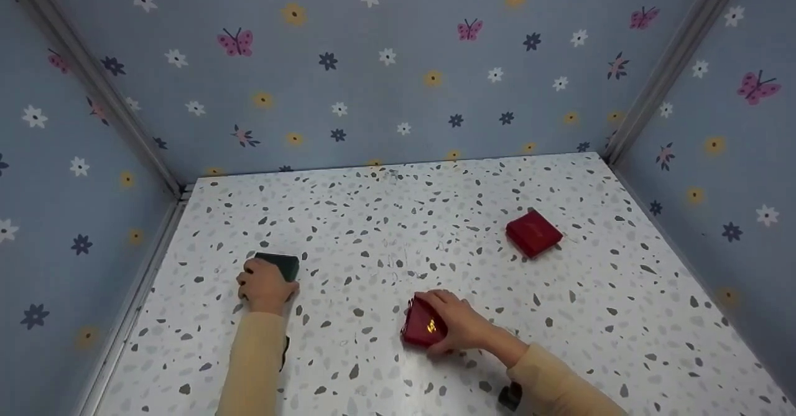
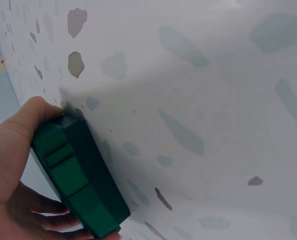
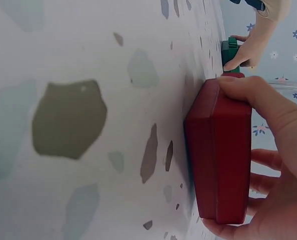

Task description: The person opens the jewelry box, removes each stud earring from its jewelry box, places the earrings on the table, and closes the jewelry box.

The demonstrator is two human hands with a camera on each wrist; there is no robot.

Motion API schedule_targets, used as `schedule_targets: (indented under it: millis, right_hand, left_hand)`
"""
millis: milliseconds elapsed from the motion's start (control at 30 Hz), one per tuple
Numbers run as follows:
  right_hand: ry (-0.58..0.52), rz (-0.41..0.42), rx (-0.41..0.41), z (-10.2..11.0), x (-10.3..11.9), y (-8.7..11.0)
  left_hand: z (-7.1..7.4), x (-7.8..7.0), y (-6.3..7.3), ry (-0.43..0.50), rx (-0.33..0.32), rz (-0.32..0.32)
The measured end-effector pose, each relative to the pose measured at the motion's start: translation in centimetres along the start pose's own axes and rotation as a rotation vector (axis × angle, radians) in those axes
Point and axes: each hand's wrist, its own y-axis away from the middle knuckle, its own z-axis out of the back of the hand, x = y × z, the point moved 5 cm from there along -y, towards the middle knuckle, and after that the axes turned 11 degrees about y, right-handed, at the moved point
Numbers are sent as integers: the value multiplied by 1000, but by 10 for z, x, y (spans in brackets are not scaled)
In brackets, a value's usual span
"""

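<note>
In the head view, a small dark green box (image 1: 283, 265) lies at the left of the table, gripped by my left hand (image 1: 266, 284). The left wrist view shows thumb and fingers at opposite ends of that green box (image 2: 78, 175), whose side has stepped ridges. Nearer the front middle, my right hand (image 1: 459, 321) holds a red box (image 1: 424, 324) with a small gold mark on top. Seen from the right wrist, the thumb and fingers span the red box (image 3: 221, 155), which sits against the tabletop. A second red box (image 1: 533, 234) lies farther back on the right, apart from both hands.
The white speckled tabletop (image 1: 373, 235) runs back to a blue flowered wall panel (image 1: 398, 86). Similar panels stand on the left (image 1: 68, 217) and right (image 1: 715, 167), with grey metal posts (image 1: 675, 68) at the corners.
</note>
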Motion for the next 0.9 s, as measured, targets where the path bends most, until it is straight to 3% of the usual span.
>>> schedule_targets:
  millis: [400,633,900]
  right_hand:
    - [-36,66,38,-3,-3,-3]
    - [-56,106,10,-2,-3,-5]
    - [-49,100,9,-4,-6,-5]
  left_hand:
    - [0,1,-1,-25,1,17]
    - [4,0,3,-38,-1,4]
    - [8,-5,7,-46,-23,-5]
